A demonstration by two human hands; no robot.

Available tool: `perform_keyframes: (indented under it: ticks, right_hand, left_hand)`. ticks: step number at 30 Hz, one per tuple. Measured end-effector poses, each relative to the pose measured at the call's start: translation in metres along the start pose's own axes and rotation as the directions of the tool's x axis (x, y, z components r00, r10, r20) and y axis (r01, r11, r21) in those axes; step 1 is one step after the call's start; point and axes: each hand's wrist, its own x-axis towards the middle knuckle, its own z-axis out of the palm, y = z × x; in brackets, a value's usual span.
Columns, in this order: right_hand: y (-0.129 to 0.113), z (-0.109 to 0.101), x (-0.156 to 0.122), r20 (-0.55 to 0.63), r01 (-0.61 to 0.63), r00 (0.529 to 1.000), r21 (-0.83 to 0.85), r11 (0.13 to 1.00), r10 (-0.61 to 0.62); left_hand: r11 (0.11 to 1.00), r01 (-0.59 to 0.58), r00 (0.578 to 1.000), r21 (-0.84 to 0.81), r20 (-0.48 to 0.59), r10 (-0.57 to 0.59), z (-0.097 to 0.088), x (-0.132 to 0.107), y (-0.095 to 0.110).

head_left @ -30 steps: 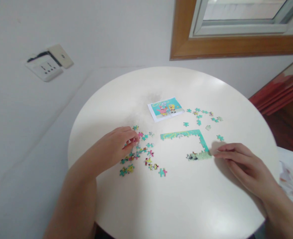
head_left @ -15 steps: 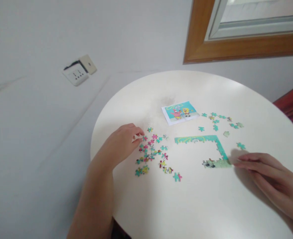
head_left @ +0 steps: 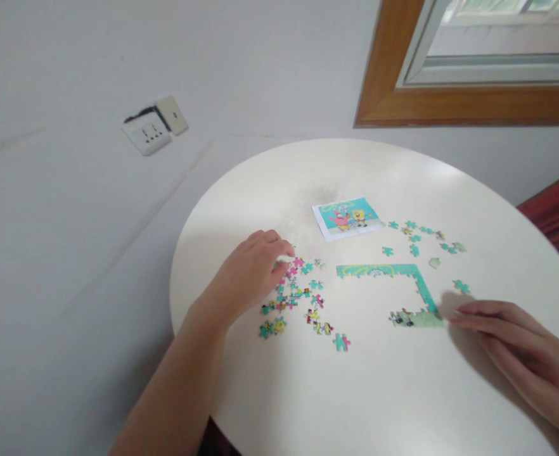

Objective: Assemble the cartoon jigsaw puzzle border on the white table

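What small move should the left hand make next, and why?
Probably pinch one piece and lift it clear: the left hand has its fingertips on the loose pieces, while the joined border is unfinished and the right hand rests flat beside it.

Soft, even daylight fills the frame, brightest at the window (head_left: 498, 38) in the upper right, where the panes wash out toward white. The table (head_left: 403, 392) shows a mild sheen across its far half and no hard glare. Shadows are faint and short: a soft one lies under the right hand (head_left: 517, 354) at centre right, another under the left hand (head_left: 248, 275). The picture is slightly soft overall; small puzzle pieces (head_left: 298, 297) lack crisp detail. Straight lines bend near the edges.
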Motion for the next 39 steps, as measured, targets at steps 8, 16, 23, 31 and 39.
perform_keyframes:
  ticks: [8,16,23,31,39]
  right_hand:
    - [-0.012,-0.002,0.007,-0.017,0.071,0.997,-0.063,0.995,-0.072]
    - [-0.007,0.000,0.007,-0.018,0.065,0.998,-0.043,0.997,-0.066]
    - [-0.007,0.000,0.007,-0.017,0.045,0.999,-0.009,0.999,-0.045]
    - [-0.013,0.001,0.009,-0.003,0.005,1.000,0.072,0.997,-0.005]
    - [-0.020,0.000,0.011,-0.017,-0.022,1.000,0.076,0.997,0.023]
  left_hand:
    - [0.999,-0.029,0.997,0.042,-0.066,0.032,0.024,0.014,0.024]
    - [0.993,0.088,0.994,0.078,-0.073,-0.082,0.037,0.020,0.039]
    - [0.997,0.063,0.997,0.032,-0.041,-0.062,0.040,0.018,0.036]
    - [0.988,-0.110,0.994,-0.110,0.012,0.112,0.042,0.013,0.032]
    - [0.917,-0.319,0.945,-0.238,-0.006,0.327,0.054,0.006,0.064]
